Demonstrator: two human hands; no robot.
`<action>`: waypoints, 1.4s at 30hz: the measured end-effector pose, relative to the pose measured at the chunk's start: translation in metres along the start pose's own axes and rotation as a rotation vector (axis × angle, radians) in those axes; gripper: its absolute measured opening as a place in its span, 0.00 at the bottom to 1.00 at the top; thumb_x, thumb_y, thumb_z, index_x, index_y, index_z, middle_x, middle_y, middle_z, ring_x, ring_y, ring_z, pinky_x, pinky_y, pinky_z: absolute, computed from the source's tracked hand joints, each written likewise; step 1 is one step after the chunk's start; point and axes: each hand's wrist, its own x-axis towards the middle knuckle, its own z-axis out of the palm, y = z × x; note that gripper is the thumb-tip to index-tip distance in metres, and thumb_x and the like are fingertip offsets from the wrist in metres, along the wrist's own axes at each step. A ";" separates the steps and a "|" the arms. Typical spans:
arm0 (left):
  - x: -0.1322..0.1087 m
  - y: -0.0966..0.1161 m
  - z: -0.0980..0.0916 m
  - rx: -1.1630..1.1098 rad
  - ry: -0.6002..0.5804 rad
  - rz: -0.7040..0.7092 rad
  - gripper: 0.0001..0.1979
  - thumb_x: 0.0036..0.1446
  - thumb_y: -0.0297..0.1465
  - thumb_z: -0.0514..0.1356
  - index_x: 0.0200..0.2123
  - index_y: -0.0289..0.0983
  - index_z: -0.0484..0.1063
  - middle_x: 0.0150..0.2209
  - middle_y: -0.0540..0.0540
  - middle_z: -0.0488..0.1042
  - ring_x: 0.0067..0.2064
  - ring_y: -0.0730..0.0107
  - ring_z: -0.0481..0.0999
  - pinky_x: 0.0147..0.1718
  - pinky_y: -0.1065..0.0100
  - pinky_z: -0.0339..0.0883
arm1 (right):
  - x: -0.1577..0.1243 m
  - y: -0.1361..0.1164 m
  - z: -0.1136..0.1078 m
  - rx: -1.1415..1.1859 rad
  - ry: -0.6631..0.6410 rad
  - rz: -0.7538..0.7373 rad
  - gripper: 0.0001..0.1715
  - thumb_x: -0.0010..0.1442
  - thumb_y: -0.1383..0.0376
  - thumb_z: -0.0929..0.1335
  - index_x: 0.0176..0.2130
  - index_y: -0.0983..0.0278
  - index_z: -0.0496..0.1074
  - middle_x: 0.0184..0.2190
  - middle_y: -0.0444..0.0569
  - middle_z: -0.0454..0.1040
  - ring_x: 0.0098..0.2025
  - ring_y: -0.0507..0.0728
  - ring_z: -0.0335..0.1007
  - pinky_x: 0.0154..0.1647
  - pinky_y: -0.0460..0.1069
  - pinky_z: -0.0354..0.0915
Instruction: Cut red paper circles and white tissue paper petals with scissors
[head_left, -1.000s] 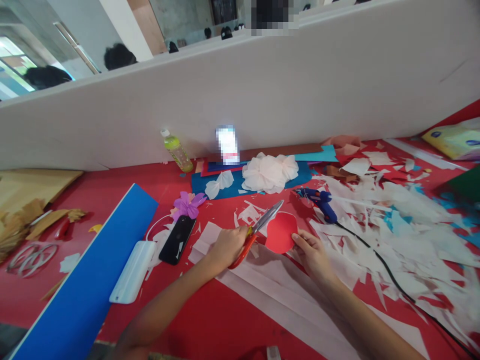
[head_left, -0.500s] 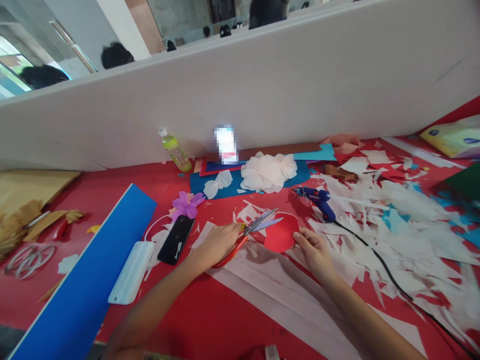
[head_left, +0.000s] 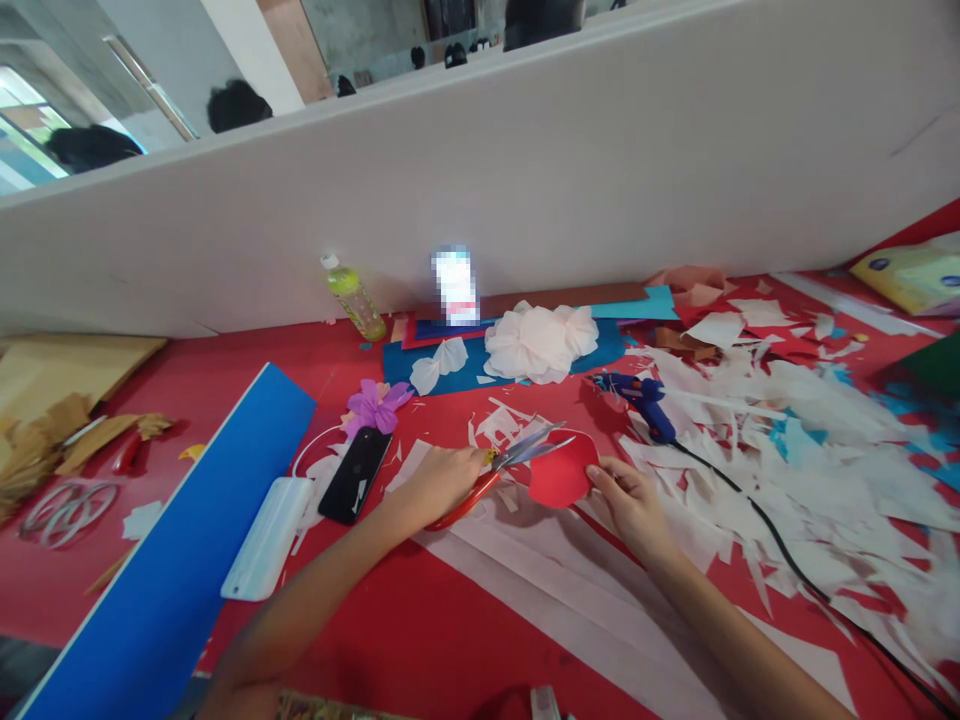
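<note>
Head-height view down onto a red worktop (head_left: 420,640) strewn with craft paper. Grips red-handled scissors (head_left: 510,462) in the left hand (head_left: 442,480), fingers curled shut around the handles, blades parted a little and pointing right. Pinches a rounded red paper piece (head_left: 559,478) in the right hand (head_left: 634,505), fingers pressed together on its lower right edge. Holds that paper piece near the middle of the view, its upper left edge at the scissor blades; resting on the worktop or lifted just off it, impossible to tell.

Beneath both hands, a long white paper sheet (head_left: 570,590). Just behind the right hand, a blue glue gun (head_left: 645,405), black cord trailing right through a heap of white paper scraps (head_left: 787,470). Farther back, a white paper flower (head_left: 536,343) on blue card, against a white partition (head_left: 525,170). To the left, a purple paper flower (head_left: 373,408), a black phone (head_left: 356,475), a white power bank (head_left: 266,537), a green bottle (head_left: 354,298) and a long blue board (head_left: 187,540).
</note>
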 end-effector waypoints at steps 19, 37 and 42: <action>0.000 -0.005 0.005 -0.017 0.038 0.026 0.07 0.59 0.29 0.51 0.37 0.37 0.68 0.33 0.45 0.76 0.35 0.59 0.77 0.29 0.68 0.64 | 0.000 0.005 0.004 0.247 0.021 0.089 0.14 0.49 0.53 0.69 0.23 0.61 0.68 0.20 0.42 0.65 0.23 0.51 0.59 0.24 0.47 0.57; -0.010 -0.008 -0.011 -0.026 -0.066 -0.012 0.11 0.60 0.27 0.50 0.46 0.35 0.64 0.44 0.40 0.72 0.43 0.58 0.74 0.37 0.64 0.65 | 0.007 -0.002 -0.012 -0.025 -0.107 0.041 0.19 0.55 0.51 0.64 0.23 0.62 0.65 0.19 0.41 0.64 0.22 0.50 0.58 0.23 0.46 0.55; -0.015 -0.014 -0.017 -0.002 -0.090 0.037 0.11 0.60 0.27 0.49 0.43 0.36 0.67 0.41 0.41 0.74 0.43 0.60 0.74 0.35 0.67 0.66 | 0.019 -0.033 -0.028 -0.393 -0.322 -0.107 0.20 0.57 0.54 0.61 0.21 0.63 0.62 0.19 0.43 0.63 0.22 0.51 0.58 0.24 0.46 0.54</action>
